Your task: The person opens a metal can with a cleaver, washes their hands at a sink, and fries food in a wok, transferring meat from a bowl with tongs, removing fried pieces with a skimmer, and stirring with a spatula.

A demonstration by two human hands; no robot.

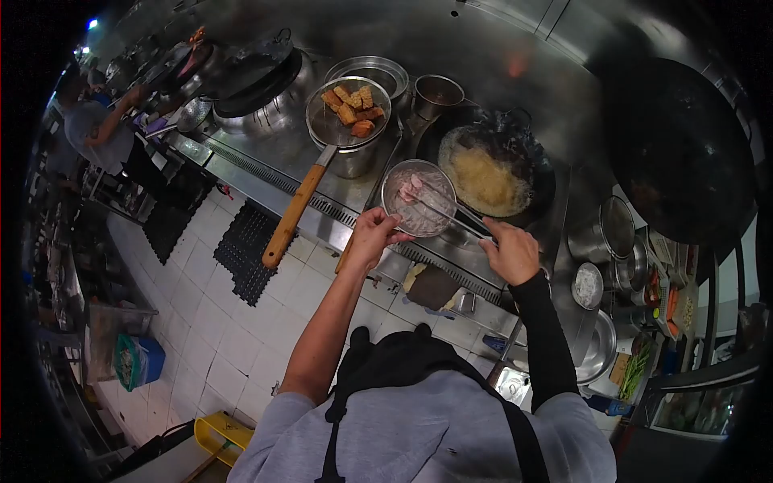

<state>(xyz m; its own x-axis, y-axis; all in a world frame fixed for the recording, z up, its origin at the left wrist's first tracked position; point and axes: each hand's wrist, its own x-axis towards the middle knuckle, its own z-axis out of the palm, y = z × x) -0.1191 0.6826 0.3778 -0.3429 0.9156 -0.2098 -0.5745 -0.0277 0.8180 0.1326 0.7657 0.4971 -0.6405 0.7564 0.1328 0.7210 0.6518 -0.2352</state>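
My left hand (pixel 373 236) is closed on the near rim of a metal bowl (pixel 390 211), held tilted over the stove's front. Inside lie pale pink pieces of raw meat (pixel 411 187) in a whitish coating. In my right hand (pixel 513 251) is a pair of chopsticks (pixel 459 220), their tips among the meat. Just beyond, a dark wok (pixel 541 189) holds bubbling, foaming oil (pixel 485 173). To the left, a strainer with a long wooden handle (pixel 294 211) rests on a metal pot (pixel 354 163). Browned fried chunks (pixel 354 109) fill its mesh.
A metal pot (pixel 439 90) and a round tray (pixel 368 71) stand behind the strainer. At right are a bowl of white powder (pixel 588 286), a large upright wok (pixel 680 153) and vegetable containers (pixel 672 306). Another person (pixel 101 133) works at the far left, near a flame.
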